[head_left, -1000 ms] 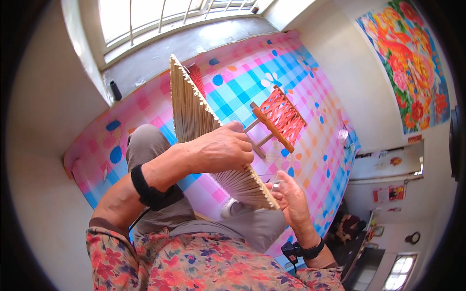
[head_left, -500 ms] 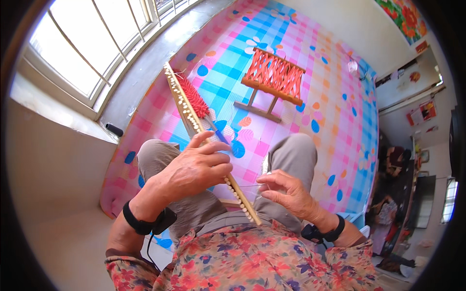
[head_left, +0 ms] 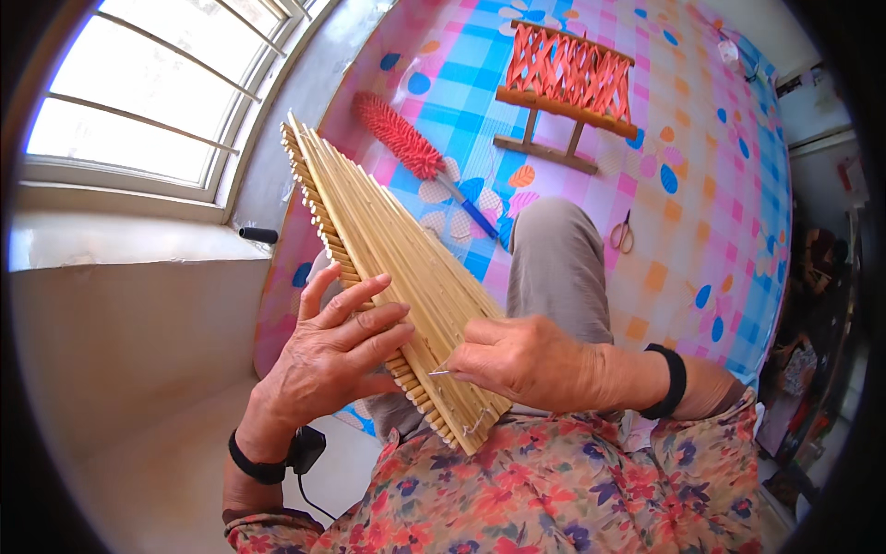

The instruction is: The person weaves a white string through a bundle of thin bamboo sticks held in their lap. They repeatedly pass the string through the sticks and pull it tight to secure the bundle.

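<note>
A panel of thin tan sticks, laid side by side, slants across my lap with its stick ends along the left edge. My left hand lies over that edge, fingers spread and stretched onto the sticks. A thin silvery needle pokes out of the closed fingers of my right hand, just above the panel's near part. Pale thread shows on the sticks by the near corner. Whether thread runs from the needle is too fine to make out.
Beyond the panel lies a red fluffy duster with a blue handle. A wooden stand wound with red strips stands farther off. Scissors lie right of my knee on the checked floor sheet. A barred window is at left.
The panel has turned from edge-on to face up. My right hand has moved left over it with the needle, and my left hand has shifted down and left along its edge.
</note>
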Motion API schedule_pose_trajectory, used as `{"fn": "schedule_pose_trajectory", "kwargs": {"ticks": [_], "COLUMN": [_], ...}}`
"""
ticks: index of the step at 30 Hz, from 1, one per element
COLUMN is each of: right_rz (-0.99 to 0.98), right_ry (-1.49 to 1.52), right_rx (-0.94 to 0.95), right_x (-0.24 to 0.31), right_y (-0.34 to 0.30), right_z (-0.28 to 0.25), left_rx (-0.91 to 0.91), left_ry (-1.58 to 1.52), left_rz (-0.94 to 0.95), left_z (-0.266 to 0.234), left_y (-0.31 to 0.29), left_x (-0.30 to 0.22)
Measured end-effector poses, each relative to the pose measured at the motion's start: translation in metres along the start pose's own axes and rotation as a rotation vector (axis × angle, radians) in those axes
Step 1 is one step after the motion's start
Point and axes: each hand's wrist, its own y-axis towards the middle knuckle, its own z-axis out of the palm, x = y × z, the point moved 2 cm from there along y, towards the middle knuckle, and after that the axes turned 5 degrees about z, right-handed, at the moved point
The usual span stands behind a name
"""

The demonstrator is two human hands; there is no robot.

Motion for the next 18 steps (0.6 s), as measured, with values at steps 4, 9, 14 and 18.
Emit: {"fn": "schedule_pose_trajectory", "kwargs": {"ticks": [4, 9, 14, 18], "right_rz": [-0.038, 0.003, -0.019, -0.018], "right_ry": [0.027, 0.174, 0.223, 0.298], "right_rx": [-0.011, 0.060, 0.049, 0.052], "right_x": [-0.006, -0.014, -0.022, -0.024], "right_y": [0.004, 0.003, 0.007, 0.008], "right_z": [-0.006, -0.006, -0.003, -0.003], "left_rx": [-0.013, -0.023, -0.031, -0.046], "left_ry": [-0.011, 0.029, 0.027, 0.023], "left_rz": [0.021, 0.024, 0.016, 0.012], "left_z": [-0.002, -0.001, 0.000, 0.001], "left_y": [0.003, 0.010, 0.011, 0.011], "left_x": [0.004, 0.003, 0.002, 0.002]}}
